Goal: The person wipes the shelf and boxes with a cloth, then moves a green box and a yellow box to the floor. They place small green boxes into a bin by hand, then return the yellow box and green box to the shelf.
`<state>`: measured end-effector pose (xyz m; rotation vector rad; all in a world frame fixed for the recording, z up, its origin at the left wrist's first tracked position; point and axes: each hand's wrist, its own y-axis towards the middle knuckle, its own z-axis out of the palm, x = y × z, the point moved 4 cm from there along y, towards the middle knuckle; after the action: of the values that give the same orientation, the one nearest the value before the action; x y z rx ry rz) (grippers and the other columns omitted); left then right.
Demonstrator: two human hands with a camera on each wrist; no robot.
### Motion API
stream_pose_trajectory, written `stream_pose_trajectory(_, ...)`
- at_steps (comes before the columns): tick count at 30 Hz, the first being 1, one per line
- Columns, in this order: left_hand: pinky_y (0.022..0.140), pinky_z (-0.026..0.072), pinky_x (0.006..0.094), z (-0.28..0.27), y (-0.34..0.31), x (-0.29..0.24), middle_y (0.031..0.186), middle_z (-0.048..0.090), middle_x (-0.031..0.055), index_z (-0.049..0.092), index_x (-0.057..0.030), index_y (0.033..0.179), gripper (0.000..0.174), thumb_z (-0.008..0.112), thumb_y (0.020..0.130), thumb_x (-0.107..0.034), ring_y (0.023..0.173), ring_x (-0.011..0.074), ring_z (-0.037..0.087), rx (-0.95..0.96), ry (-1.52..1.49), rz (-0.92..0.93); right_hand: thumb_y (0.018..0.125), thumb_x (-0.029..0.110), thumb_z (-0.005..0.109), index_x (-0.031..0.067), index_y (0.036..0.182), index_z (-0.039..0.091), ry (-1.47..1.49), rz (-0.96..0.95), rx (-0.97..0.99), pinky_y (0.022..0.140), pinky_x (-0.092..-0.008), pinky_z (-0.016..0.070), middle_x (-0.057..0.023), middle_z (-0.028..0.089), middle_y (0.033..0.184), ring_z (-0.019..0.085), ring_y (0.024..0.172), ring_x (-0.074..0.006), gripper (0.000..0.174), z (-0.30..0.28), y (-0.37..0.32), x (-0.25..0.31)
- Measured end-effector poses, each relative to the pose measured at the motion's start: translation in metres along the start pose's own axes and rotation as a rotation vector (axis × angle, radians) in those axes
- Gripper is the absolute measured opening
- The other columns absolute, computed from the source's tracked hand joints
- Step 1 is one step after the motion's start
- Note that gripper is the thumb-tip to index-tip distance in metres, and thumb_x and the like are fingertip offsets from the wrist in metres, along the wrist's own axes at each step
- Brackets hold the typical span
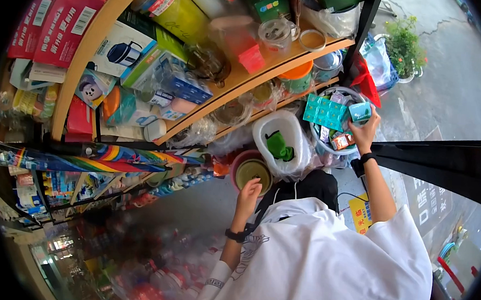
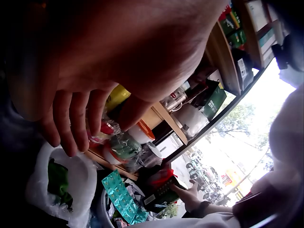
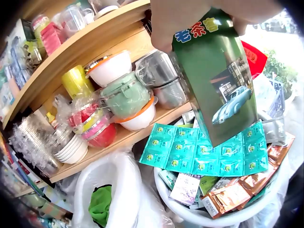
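Note:
My right hand (image 1: 366, 125) grips a green tea box (image 1: 360, 110) printed with a car, held over a white basin (image 1: 320, 146) full of packets. In the right wrist view the box (image 3: 218, 80) hangs from my fingers (image 3: 180, 23) above a sheet of teal sachets (image 3: 204, 152). My left hand (image 1: 251, 187) hovers low by an olive bowl (image 1: 254, 173) set in a pink basin (image 1: 236, 162). Seen from the left wrist, its fingers (image 2: 71, 123) hang loosely curled and hold nothing.
Curved wooden shelves (image 1: 257, 73) carry boxes, jars, bowls and lidded pots (image 3: 126, 97). A white bag (image 1: 283, 132) with a green cloth inside sits between the basins. Folded umbrellas (image 1: 95, 156) lie at the left. Bottled drinks stand below. Pavement and a potted plant (image 1: 404, 47) lie to the right.

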<state>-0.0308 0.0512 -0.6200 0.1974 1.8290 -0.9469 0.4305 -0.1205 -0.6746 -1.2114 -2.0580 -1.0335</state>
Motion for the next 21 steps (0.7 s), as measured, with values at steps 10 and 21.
stream_pose_trajectory(10,0.096,0.053,0.0305,0.007,-0.022,0.01,0.119,0.072,0.0119,0.062,-0.0048,0.136,0.037,0.064,0.104,-0.025,0.109,0.0186,0.069,-0.1,0.117,-0.045,0.067,0.015,0.087,0.0148,0.15,0.045,-0.006,0.017,0.07,0.1,-0.0467,0.0493,-0.0206,0.046,0.126,0.056,0.117,-0.0405,0.093,0.084,0.046,-0.055)
stream_pose_trajectory(21,0.096,0.0536,0.0312,0.029,-0.024,0.01,0.118,0.071,0.0118,0.06,-0.0044,0.137,0.041,0.068,0.102,-0.023,0.109,0.0185,0.069,-0.061,0.157,-0.184,0.069,0.022,0.09,0.0086,0.142,0.047,-0.06,-0.026,0.138,0.101,-0.0469,0.0491,-0.0214,0.052,0.128,0.056,0.119,-0.0416,0.086,0.114,0.064,-0.094)
